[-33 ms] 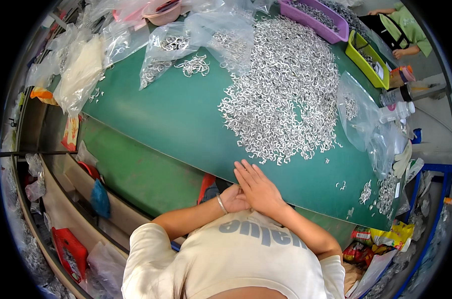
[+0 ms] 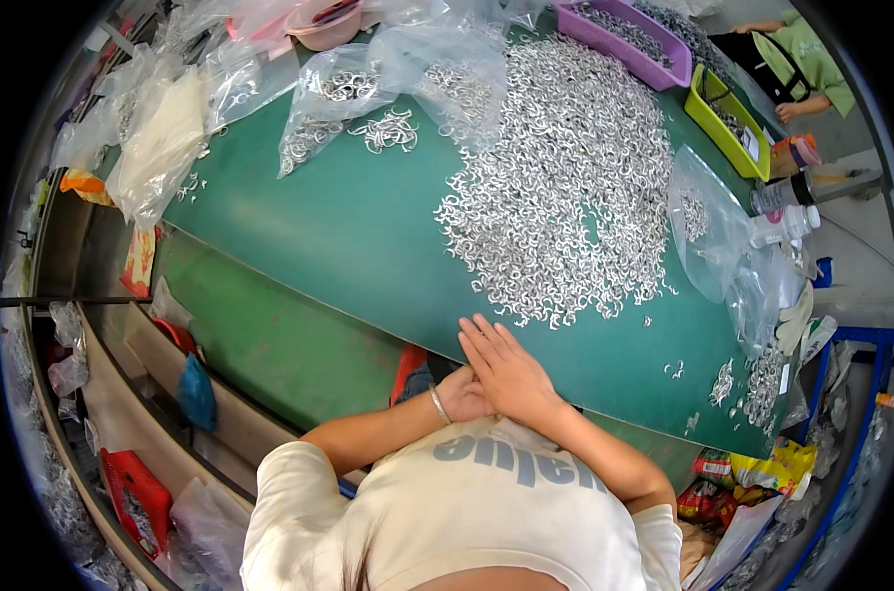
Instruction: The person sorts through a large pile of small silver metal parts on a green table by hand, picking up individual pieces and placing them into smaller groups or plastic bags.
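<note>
Green bench (image 2: 368, 246), plain all over. Shiny silver heap of little metal rings (image 2: 565, 187). Purple tray (image 2: 632, 47) and yellow-green tray (image 2: 725, 120) at the far edge. See-through bags (image 2: 329, 98) (silver bits inside). Pink bowl (image 2: 321, 28). Cream shirt (image 2: 466, 512) with grey letters. Silver bracelet (image 2: 439, 404). Red basket (image 2: 136, 497) and blue bag (image 2: 197, 394) down below.

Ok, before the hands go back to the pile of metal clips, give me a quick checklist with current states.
1. Right hand free: ok, lies flat at the table edge, holding nothing.
2. Left hand free: cannot tell, mostly hidden under the right hand.
3. Pile of silver clips within view: ok, heaped just beyond the fingertips.
4. Green table bare before the pile: ok.
5. Purple tray and yellow-green tray present: ok, at the far edge.
</note>
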### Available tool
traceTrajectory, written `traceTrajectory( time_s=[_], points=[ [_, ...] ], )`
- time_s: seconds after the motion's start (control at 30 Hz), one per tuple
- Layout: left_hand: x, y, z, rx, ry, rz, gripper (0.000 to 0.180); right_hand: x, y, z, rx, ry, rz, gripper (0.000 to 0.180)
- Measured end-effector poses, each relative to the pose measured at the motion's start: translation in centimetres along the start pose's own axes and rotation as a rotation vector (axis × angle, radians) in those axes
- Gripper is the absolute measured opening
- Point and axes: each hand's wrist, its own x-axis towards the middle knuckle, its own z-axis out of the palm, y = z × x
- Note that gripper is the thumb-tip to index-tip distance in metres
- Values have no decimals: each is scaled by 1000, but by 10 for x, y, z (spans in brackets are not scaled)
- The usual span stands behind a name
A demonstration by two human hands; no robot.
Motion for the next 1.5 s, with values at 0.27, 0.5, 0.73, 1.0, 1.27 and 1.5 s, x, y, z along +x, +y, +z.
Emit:
traceTrajectory(
  time_s=[0.27, 0.5, 0.73, 1.0, 1.27, 1.5],
  points=[
    [-13, -3, 32, 596, 108, 110, 69, 90, -12, -1, 73, 60, -88, 79],
    [-36, 15, 38, 537, 95, 44, 60, 189, -8, 12, 125, 174, -133, 78],
    [-64, 14, 60, 669, 275, 121, 54, 217, -7, -1, 60, 275, -63, 71],
    [-99, 12, 149, 2081, 195, 299, 20, 46, 16, -29, -109, 212, 386, 63],
    [-6, 77, 180, 3104, 402, 878, 74, 25, 44, -17, -228, 255, 450, 55],
    [26, 90, 153, 3173, 466, 963, 77, 17, 61, -13, -214, 425, 507, 44]
  ],
)
